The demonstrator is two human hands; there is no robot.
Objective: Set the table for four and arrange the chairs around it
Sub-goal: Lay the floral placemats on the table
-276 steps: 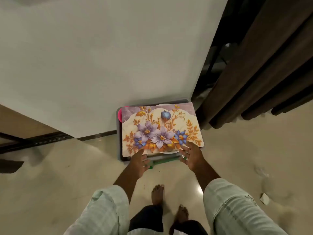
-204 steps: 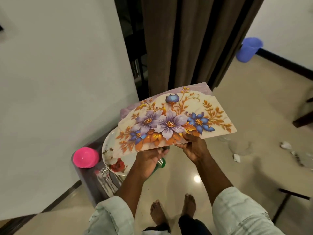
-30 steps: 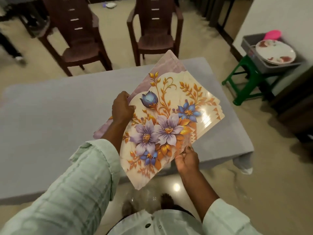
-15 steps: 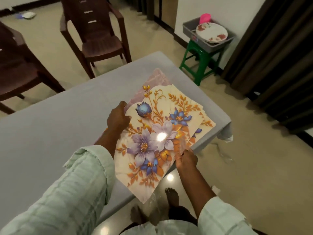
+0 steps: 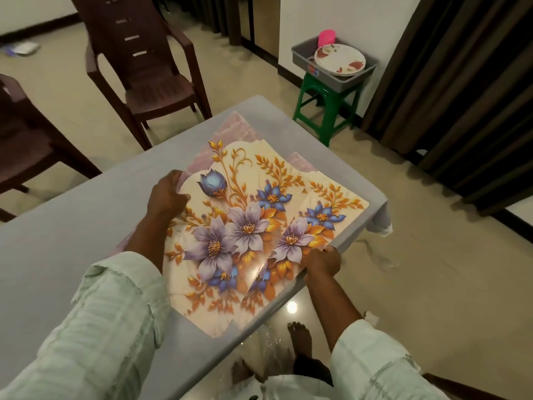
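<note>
I hold a stack of floral placemats (image 5: 230,226) low over the near right corner of the grey table (image 5: 72,226). My left hand (image 5: 165,194) grips the top mat's left edge. My right hand (image 5: 323,261) pinches the near edge of a lower mat (image 5: 326,209) that sticks out to the right of the top one. Two dark brown plastic chairs stand away from the table: one (image 5: 150,70) beyond its far side, another (image 5: 26,140) at the left edge of view.
A green stool (image 5: 326,111) by the wall carries a grey tub (image 5: 340,82) with flowered plates (image 5: 340,59) and a pink cup (image 5: 326,37). Dark curtains (image 5: 461,96) hang to the right. My bare feet stand on the glossy floor at the table's near corner.
Over nine seconds I lifted the mats off the tub and carried them to the table. In the last second the mats sank toward the table and a lower one slid out to the right.
</note>
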